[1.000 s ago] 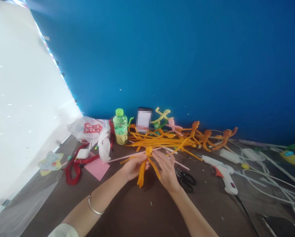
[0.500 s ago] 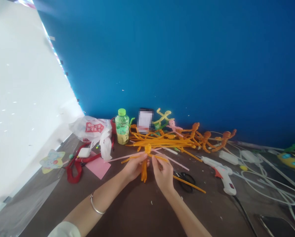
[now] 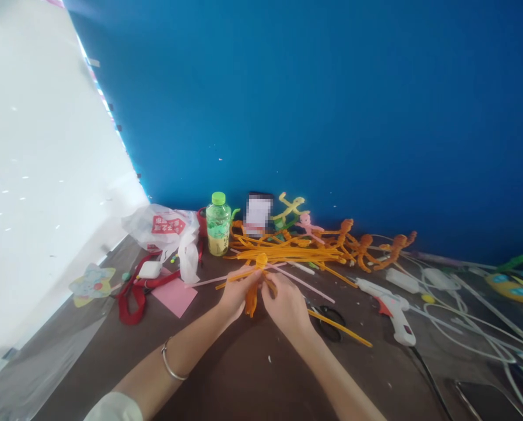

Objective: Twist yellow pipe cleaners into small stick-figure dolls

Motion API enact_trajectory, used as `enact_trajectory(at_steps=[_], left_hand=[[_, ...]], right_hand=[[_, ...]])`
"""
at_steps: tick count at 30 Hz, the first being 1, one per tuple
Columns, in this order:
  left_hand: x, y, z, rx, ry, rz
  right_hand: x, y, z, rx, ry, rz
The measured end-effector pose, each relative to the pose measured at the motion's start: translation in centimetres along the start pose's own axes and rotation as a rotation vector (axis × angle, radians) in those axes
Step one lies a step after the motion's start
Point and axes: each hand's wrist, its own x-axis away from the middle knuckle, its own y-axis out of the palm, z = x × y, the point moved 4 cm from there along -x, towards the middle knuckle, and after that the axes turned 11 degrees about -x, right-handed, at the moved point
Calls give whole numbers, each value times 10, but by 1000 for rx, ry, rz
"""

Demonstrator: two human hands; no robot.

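Observation:
Between my hands is an orange pipe-cleaner figure (image 3: 262, 261) with a coiled round head, a side strand out to the left and several strands hanging down. My left hand (image 3: 240, 292) pinches it just under the head. Thumb and fingers of my right hand (image 3: 283, 298) are closed on an orange strand of the same figure, close to its body; that strand's end is hidden by the hand. Behind lies a heap of orange pipe cleaners (image 3: 287, 255), and a pink pipe cleaner (image 3: 310, 283) runs out to the right. Another loose orange pipe cleaner (image 3: 344, 329) crosses the black scissors (image 3: 331, 324).
A white glue gun (image 3: 392, 310) lies right, near white cables and a phone (image 3: 489, 400). Finished pipe-cleaner figures (image 3: 346, 234) stand along the blue wall. Left are a green-capped bottle (image 3: 218, 228), plastic bag (image 3: 167, 225), pink paper (image 3: 176, 295) and red strap (image 3: 132, 307).
My right hand has moved left and inward, from the outer part of the right strand to beside the figure's body. That strand no longer sticks out to the right. The left hand keeps its pinch.

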Motion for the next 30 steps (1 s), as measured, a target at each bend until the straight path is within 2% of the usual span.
enact_trajectory(at_steps=[4, 7, 12, 17, 23, 27, 30], left_hand=[[0, -1, 0, -12, 9, 31], [-1, -1, 1, -27, 21, 36], [-2, -3, 3, 3, 21, 37], [-2, -3, 3, 3, 34, 38], [-4, -4, -1, 10, -1, 23], [-4, -5, -4, 35, -48, 16], [-4, -3, -3, 58, -48, -31]], right_hand=[[4, 3, -7, 339, -197, -46], [4, 4, -11, 453, -333, -68], [2, 2, -14, 418, -482, -69], [0, -1, -8, 299, -538, -82], [-9, -8, -5, 54, -433, -100], [-20, -12, -1, -182, -180, -48], [-27, -13, 5, -394, 37, -35]])
